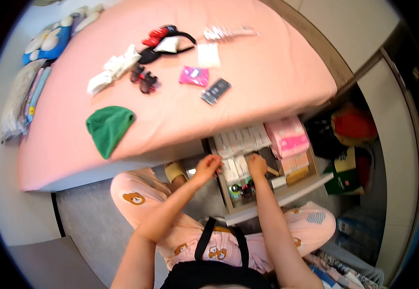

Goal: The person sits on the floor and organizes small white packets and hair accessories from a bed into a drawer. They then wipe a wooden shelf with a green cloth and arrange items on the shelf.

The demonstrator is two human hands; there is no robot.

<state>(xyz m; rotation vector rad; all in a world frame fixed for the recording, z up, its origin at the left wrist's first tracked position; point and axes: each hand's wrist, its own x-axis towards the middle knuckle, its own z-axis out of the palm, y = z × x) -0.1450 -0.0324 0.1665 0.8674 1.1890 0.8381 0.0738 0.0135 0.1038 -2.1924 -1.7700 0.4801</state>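
Note:
Both my hands are over a pulled-out drawer [289,193] at the bed's side. My left hand [208,168] hovers at the drawer's left edge, fingers loosely bent, nothing plainly in it. Beside white packs [235,168], my right hand [257,166] is curled with its fingers turned down; whether it holds something is hidden. White packets [240,139] fill the drawer's back, with a pink package [288,137] at their right. Near the front lie a black and red item [246,189], a small white box [278,182] and an orange-yellow box [297,176].
On the pink-sheeted bed [267,83] lie a green cloth cap [110,128], a black headband with a red bow [186,36], a pink packet [194,76], a dark flat packet [216,91] and white bundles [113,68]. Bags and a green box [345,177] stand right of the drawer.

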